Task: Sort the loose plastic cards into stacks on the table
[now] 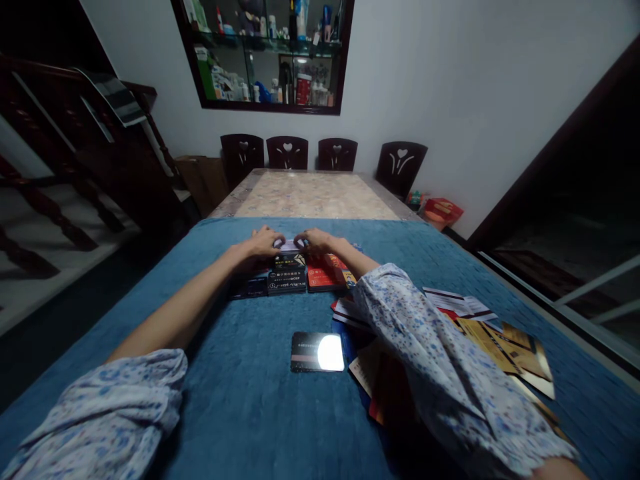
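Observation:
At the far rows of stacked cards, my left hand (pixel 264 241) and my right hand (pixel 317 241) face each other with curled fingers. Between their fingertips lies a white card (pixel 291 245), held at its two sides. Just in front of it are a black-and-gold card (pixel 289 261) and a stack of black cards (pixel 287 281). Red cards (pixel 324 273) sit below my right hand, and dark blue cards (pixel 249 287) are below my left. Nearer to me, one dark glossy card (pixel 315 352) lies alone, reflecting a bright spot of light.
Loose gold cards (pixel 493 345) and white striped cards (pixel 453 301) are spread at the right, partly under my right sleeve (pixel 425 347). A blue cloth (pixel 230 387) covers the near table. Beyond stand several dark chairs (pixel 287 153) and a wall cabinet (pixel 270 107).

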Available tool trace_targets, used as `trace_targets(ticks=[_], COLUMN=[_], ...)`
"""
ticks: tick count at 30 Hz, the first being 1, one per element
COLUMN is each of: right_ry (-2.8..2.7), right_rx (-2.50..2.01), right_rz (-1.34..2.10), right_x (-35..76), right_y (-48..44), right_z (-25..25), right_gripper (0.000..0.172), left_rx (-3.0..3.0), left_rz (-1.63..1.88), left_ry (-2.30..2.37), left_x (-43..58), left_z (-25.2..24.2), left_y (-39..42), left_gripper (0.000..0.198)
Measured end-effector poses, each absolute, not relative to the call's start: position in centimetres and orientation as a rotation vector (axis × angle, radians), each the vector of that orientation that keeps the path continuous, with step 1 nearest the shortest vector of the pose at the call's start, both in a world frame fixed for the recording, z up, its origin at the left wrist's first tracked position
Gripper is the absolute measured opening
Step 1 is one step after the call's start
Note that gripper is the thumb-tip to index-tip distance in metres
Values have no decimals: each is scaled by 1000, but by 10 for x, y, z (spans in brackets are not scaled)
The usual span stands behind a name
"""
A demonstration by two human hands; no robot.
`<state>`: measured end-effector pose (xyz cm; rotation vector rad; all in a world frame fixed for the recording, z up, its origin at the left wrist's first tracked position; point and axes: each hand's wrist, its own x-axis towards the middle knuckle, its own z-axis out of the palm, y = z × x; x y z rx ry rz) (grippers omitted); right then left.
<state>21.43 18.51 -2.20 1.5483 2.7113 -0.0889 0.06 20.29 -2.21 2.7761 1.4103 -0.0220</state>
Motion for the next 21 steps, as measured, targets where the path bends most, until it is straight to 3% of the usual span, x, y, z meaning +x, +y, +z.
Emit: trace_targets(ticks=[14,21], right_ry=[2729,2759], right_rx=[1545,1588], right_rz=[-63,-66], right_x=[214,218], right_y=[181,177], right_z=[-21,-20], right_gripper=[39,47], left_rx=[2785,2793], left_rz=[-64,15], left_ry=[1382,1371], left_x=[2,1], left_z=[-19,-20], left_y=[200,202], left_gripper=[41,48])
